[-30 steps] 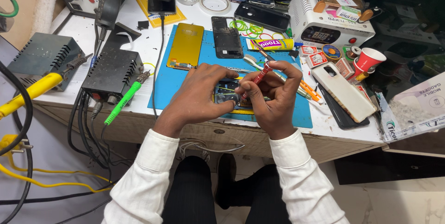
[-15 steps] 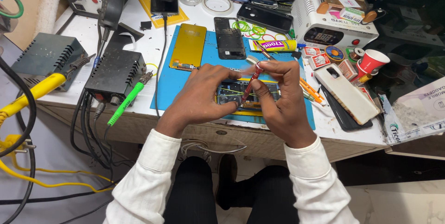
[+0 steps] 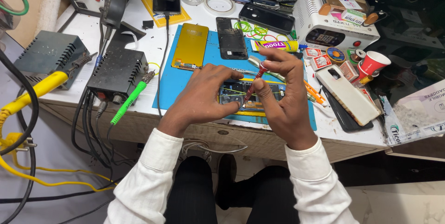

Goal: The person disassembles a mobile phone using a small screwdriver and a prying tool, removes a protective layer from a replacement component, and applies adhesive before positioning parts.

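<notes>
Head view looks down on both hands working over an opened phone that lies flat on a blue mat at the near edge of the desk. The left hand rests on the phone's left end, its fingers curled down and pressing on it. The right hand pinches a slim red screwdriver between thumb and fingertips; the tool slants down and leftward, and its tip seems to touch the phone's exposed inside, though the fingers partly hide that spot. Just beyond the left hand lie a gold back cover and a black phone frame, side by side on the mat. Beyond the right hand is a yellow glue tube, and to its right a white phone case with a red paper cup near it. Well left of the left hand sits a black soldering station with a green-handled iron leaning off its front.
</notes>
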